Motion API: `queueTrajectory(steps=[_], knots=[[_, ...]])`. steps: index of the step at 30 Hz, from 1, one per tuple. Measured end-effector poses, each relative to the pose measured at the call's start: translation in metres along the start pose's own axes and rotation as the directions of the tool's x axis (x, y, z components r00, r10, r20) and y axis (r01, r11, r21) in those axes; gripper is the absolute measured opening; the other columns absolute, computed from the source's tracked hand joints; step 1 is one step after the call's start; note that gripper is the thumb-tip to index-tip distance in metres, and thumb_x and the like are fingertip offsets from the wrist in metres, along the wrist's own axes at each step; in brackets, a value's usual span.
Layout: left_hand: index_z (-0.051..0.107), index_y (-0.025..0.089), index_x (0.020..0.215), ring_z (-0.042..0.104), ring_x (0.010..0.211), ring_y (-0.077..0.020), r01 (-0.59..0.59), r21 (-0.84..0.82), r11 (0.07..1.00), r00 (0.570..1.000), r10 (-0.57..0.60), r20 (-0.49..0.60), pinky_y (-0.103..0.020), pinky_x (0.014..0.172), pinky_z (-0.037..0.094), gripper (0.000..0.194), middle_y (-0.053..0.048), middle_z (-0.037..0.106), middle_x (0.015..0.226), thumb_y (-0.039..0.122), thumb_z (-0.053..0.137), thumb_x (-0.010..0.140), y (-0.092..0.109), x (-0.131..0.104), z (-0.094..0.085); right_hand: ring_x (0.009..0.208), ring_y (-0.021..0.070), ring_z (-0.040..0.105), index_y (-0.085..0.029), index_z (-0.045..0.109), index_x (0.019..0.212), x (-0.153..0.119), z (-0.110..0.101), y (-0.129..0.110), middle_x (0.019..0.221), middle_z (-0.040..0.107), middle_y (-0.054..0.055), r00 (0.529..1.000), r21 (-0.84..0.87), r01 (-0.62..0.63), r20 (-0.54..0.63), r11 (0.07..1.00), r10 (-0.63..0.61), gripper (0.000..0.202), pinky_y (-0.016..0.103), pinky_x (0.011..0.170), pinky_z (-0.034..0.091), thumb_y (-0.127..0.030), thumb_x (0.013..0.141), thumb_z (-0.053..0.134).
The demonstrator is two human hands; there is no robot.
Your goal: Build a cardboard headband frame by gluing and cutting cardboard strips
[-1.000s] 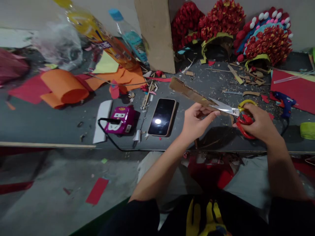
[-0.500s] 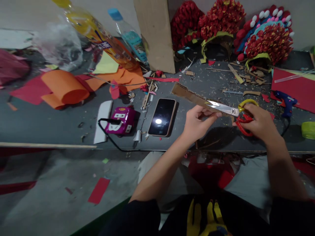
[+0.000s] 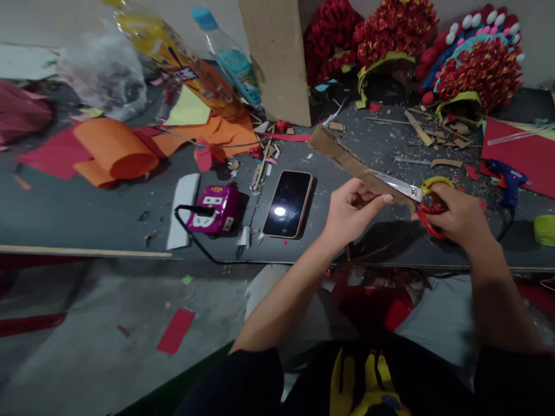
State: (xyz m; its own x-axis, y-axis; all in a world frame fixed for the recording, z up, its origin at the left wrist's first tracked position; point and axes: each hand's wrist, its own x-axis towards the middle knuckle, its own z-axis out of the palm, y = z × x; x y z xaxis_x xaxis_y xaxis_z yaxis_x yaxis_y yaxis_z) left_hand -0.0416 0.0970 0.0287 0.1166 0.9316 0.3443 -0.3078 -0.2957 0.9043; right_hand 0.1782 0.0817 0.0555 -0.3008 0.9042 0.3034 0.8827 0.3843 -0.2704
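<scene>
My left hand [image 3: 353, 214] pinches a brown cardboard strip [image 3: 340, 155] between thumb and fingers, holding it slantwise above the table. My right hand [image 3: 462, 211] is wrapped round the handles of a pair of scissors [image 3: 411, 190], one loop yellow and the other red. Their metal blades lie along the strip's upper edge, pointing left, and look nearly closed; part of them is hidden by the cardboard. A black phone [image 3: 288, 203] lies on the table to the left of my left hand.
A purple power socket [image 3: 217, 211] with a black cable stands left of the phone. Red floral headpieces [image 3: 394, 34] line the wall. A blue glue gun [image 3: 511, 182] lies at right. Bottles [image 3: 236, 66], orange paper [image 3: 134, 153] and cardboard scraps [image 3: 453, 136] are spread about.
The scissor blades have closed further along the cardboard strip, and the strip's far end has tilted slightly. Both hands keep their hold; the view has shifted a little.
</scene>
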Motion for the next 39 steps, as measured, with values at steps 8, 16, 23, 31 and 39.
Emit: queueTrajectory(steps=[8,16,23,31,39], knots=[[0.060,0.018,0.080,0.065,0.065,-0.0062,-0.040,0.058,0.998,0.998,0.042,-0.039,-0.016,0.062,0.054,0.034,0.004,0.067,0.072,0.046,0.080,0.076,0.006,0.005,-0.009,0.069,0.0214,0.063,-0.021,0.063,0.100,0.000,-0.002,0.005,0.077,0.068,0.004,0.999,0.019,-0.016,-0.028,1.000,0.017,0.040,0.030,0.061,0.044,-0.056,0.079,0.066],[0.055,0.018,0.077,0.069,0.059,-0.0080,-0.083,0.072,0.994,0.971,0.097,-0.219,-0.017,0.058,0.059,0.040,0.006,0.064,0.066,0.049,0.081,0.074,0.012,0.011,-0.015,0.072,0.0228,0.065,-0.021,0.062,0.101,-0.001,-0.004,0.005,0.083,0.069,0.006,0.998,0.048,-0.049,0.039,0.998,0.047,0.040,0.032,0.062,0.045,-0.053,0.078,0.068],[0.057,0.017,0.071,0.070,0.057,-0.0092,0.021,0.062,0.998,0.975,-0.007,-0.221,-0.017,0.060,0.062,0.045,0.005,0.067,0.065,0.055,0.082,0.068,0.016,0.009,-0.007,0.071,0.0208,0.063,-0.022,0.060,0.102,0.002,-0.004,-0.005,0.087,0.067,0.005,0.993,0.101,-0.056,0.106,0.993,0.045,0.038,0.030,0.061,0.044,-0.052,0.080,0.065],[0.058,0.017,0.069,0.069,0.053,-0.0092,0.034,0.050,0.998,0.967,-0.020,-0.254,-0.016,0.056,0.061,0.044,0.005,0.065,0.062,0.054,0.083,0.069,0.017,0.006,-0.003,0.068,0.0221,0.061,-0.022,0.056,0.100,0.002,-0.002,-0.007,0.081,0.066,0.005,0.984,0.016,-0.093,0.153,0.995,0.090,0.040,0.030,0.057,0.039,-0.056,0.079,0.066],[0.059,0.017,0.067,0.070,0.052,-0.0087,0.010,-0.022,1.000,0.963,-0.015,-0.268,-0.013,0.053,0.059,0.043,0.006,0.063,0.060,0.052,0.084,0.068,0.013,0.007,0.000,0.065,0.0238,0.063,-0.023,0.055,0.098,0.002,0.004,-0.007,0.077,0.067,0.005,0.986,-0.074,-0.074,0.142,0.995,0.084,0.044,0.030,0.053,0.037,-0.061,0.078,0.065]])
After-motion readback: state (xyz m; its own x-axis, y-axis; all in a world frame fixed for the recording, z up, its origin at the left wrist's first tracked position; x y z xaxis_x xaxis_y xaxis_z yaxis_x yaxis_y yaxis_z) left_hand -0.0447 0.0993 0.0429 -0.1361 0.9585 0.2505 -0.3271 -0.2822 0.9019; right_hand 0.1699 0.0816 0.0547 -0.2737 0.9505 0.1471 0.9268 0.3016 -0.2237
